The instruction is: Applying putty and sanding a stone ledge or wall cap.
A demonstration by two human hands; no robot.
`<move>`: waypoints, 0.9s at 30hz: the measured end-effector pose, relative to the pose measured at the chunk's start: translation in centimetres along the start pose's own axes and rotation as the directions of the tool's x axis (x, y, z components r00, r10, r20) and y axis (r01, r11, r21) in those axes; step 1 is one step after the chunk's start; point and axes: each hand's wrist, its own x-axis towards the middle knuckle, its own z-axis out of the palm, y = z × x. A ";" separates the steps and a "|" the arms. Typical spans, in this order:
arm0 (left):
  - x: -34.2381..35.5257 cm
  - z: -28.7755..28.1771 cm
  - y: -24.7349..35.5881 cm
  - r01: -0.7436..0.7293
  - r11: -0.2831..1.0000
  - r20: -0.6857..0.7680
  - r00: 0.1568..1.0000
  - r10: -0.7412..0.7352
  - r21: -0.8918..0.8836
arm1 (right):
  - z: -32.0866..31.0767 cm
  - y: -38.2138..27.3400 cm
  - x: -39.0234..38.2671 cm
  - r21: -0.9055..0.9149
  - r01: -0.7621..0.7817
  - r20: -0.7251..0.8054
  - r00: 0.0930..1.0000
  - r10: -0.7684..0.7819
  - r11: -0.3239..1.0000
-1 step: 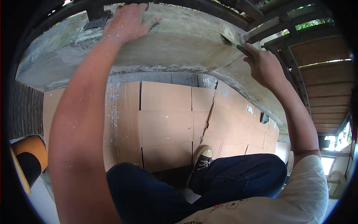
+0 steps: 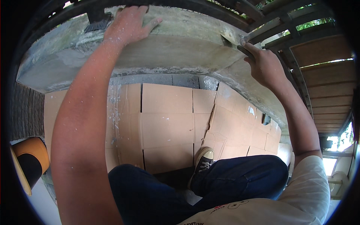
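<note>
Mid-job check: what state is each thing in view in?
Concrete ledge: stained, patchy
Left hand: open, resting on the ledge
Flat-bladed tool: held, blade at the ledge
Right hand: closed around the tool's handle
Cardboard: laid out, creased, flecked
Shoe: laced

Daylight through slats (image 2: 265,30); glare far right; edges bowed, corners black.

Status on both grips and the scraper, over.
Left grip open, laid on concrete ledge. Right grip closed around scraper, blade at the ledge. Dark railing close to both.
</note>
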 end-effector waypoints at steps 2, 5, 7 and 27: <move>0.3 0.4 0.8 0.017 0.999 -0.005 1.000 -0.017 -0.039 | -0.7 -0.1 1.6 -0.051 -0.028 0.027 0.999 0.029 0.998; 0.3 1.4 0.7 -0.021 0.998 -0.129 0.991 0.013 -0.058 | 2.2 1.5 4.7 -0.052 0.027 0.013 1.000 -0.027 0.998; 0.0 1.2 0.3 -0.019 0.997 -0.125 0.992 0.009 -0.078 | 1.7 1.4 3.8 0.008 0.021 0.022 1.000 -0.022 1.000; -2.2 -1.0 3.9 0.122 0.948 -0.151 0.973 -0.173 -0.293 | -1.2 0.8 -0.4 0.182 0.012 0.089 0.996 -0.029 0.983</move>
